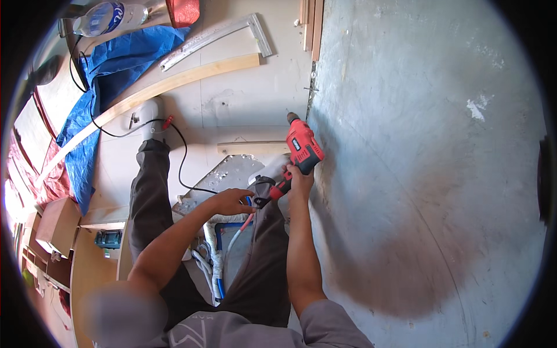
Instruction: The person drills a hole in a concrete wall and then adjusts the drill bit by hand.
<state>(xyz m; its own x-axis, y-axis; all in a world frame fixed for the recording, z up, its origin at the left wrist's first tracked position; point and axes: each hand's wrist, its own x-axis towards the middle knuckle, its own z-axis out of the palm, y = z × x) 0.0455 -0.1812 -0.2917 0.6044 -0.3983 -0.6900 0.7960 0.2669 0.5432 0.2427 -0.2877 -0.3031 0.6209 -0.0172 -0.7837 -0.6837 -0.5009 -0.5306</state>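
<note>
A red and black corded power drill (pixel 304 148) is in my right hand (pixel 299 180), which grips it by the handle. Its chuck (pixel 292 116) points away from me, close to the edge of the grey wall-like surface. My left hand (pixel 230 202) hovers beside the base of the handle, fingers apart. The black cord (pixel 185 148) runs from the left past a red clip (pixel 168 122) and passes behind my left hand. Whether a bit sits in the chuck is too small to tell.
A long wooden strip (pixel 209 70), a metal angle piece (pixel 209 40) and a blue tarp (pixel 126 52) lie at upper left. A short wooden batten (pixel 256 148) lies near my foot. White-wrapped pipes (pixel 215 248) run between my legs. The grey surface (pixel 413 130) fills the right.
</note>
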